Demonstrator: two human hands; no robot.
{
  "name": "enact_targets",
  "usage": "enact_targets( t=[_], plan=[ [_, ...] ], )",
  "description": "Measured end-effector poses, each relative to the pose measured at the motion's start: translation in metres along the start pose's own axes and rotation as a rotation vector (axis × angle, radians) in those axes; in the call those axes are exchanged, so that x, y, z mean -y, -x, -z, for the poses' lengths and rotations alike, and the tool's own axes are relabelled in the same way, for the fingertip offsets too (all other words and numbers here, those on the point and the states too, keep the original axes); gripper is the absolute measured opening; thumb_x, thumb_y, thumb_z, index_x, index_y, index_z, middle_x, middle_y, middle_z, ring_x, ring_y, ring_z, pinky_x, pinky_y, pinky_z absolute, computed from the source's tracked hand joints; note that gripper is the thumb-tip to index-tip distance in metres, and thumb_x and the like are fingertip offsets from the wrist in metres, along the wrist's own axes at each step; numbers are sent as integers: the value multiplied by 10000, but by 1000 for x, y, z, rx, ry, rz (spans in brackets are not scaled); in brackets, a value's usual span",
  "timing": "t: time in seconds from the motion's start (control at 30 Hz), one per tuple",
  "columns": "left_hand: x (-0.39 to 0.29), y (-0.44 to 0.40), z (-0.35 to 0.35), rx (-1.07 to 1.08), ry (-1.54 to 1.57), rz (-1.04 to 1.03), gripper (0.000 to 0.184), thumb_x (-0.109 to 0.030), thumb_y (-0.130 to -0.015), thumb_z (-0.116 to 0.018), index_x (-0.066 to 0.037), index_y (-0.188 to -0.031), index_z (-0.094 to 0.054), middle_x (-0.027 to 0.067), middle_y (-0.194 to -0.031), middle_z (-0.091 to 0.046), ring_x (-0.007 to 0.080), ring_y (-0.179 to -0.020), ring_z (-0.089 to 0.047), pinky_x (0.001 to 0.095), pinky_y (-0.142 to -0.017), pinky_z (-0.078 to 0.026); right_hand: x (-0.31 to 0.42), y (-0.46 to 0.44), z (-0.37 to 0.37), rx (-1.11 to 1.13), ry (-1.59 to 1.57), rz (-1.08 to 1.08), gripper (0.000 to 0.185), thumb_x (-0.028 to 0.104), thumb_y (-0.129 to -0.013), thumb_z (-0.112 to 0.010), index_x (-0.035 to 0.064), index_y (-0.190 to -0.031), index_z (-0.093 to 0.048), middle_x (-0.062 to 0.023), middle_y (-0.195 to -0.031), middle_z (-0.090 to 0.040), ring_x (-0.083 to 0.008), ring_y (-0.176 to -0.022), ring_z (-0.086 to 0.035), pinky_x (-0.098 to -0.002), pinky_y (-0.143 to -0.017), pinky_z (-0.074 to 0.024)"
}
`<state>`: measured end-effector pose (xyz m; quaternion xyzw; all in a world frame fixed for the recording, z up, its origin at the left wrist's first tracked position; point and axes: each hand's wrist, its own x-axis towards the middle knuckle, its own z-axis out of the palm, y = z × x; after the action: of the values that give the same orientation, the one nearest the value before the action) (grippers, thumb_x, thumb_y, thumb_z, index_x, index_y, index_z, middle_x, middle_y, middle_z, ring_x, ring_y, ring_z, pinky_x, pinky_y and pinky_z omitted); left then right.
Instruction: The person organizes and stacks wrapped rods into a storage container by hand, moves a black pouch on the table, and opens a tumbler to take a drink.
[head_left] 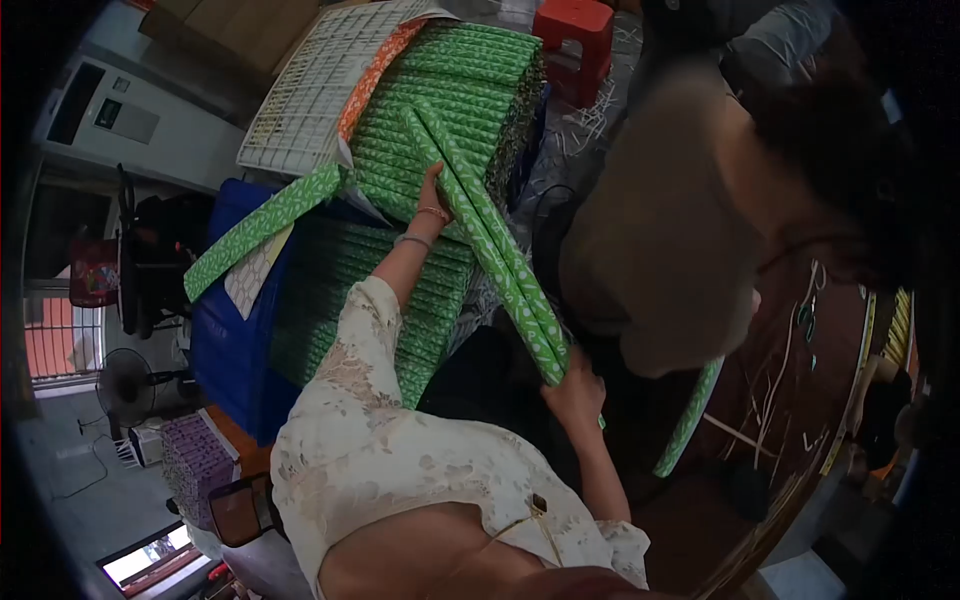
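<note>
Two long green rolls of wrapping paper (490,230) with a white pattern lie side by side, slanting across the middle of the view. My left hand (433,192) grips them near the upper end, its fingers partly hidden by the rolls. Around their lower end my right hand (575,398) is closed. Beyond them is a big stack of similar green rolls (455,65), and a lower stack (350,300) sits beneath my left arm. A loose strip of green patterned paper (262,228) sticks out to the left of the stacks.
A blue bin (225,340) stands at the left of the stacks. White-wrapped bundles (310,75) lie at the upper left, a red stool (578,45) behind. Close on my right is another person (670,220), beside a dark red table (790,400) and another green roll (690,420).
</note>
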<state>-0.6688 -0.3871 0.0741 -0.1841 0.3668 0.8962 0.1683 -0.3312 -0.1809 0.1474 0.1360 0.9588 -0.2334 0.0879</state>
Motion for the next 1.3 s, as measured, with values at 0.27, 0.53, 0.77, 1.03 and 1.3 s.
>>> enact_targets(
  t=[0.27, 0.53, 0.77, 1.03, 1.3],
  plan=[
    [-66, -132, 22, -181, -80, -50, 628, -422, -724, -670, -60, -1205, -491, 122, -1117, -551, 302, -975, -544, 464, -853, -453, 31, -159, -21, 204, -248, 2, 898, 180, -609, -700, 124, -1390, -260, -197, -1051, -535, -394, -927, -550, -474, -770, -453],
    [-117, -203, 53, -250, -145, -61, 501, -389, -700, -690, -98, -1091, -573, 84, -1045, -592, 277, -921, -564, 443, -820, -465, 58, -244, -4, 434, -305, -25, 971, 198, -580, -690, 235, -1426, -218, -180, -1121, -547, -370, -999, -550, -425, -840, -445],
    [-159, -228, 69, -336, -87, -169, 505, -308, -710, -724, -67, -1124, -566, 88, -1119, -583, 291, -991, -552, 421, -894, -441, 79, -332, -26, 365, -224, 144, 961, 230, -604, -707, 278, -1429, -217, -193, -957, -534, -391, -819, -539, -456, -791, -409],
    [-117, -216, 89, -540, -947, -706, 923, -385, -770, -684, 54, -1392, -161, 221, -1451, -181, 300, -1337, -192, 368, -1091, -159, 100, -399, -74, 304, -102, 311, 997, 318, -628, -757, 224, -1435, -179, -188, -1094, -491, -365, -979, -495, -518, -852, -367],
    [-14, -135, 43, -471, -1369, -511, 894, -595, -890, -328, 2, -1411, 86, 218, -1459, 175, 340, -1363, 134, 468, -1090, -25, 85, -333, -79, -482, -198, 119, 610, 438, -861, -554, 98, -1336, -381, -159, -1352, -327, -336, -1281, -283, -551, -1030, -188]
  ],
)
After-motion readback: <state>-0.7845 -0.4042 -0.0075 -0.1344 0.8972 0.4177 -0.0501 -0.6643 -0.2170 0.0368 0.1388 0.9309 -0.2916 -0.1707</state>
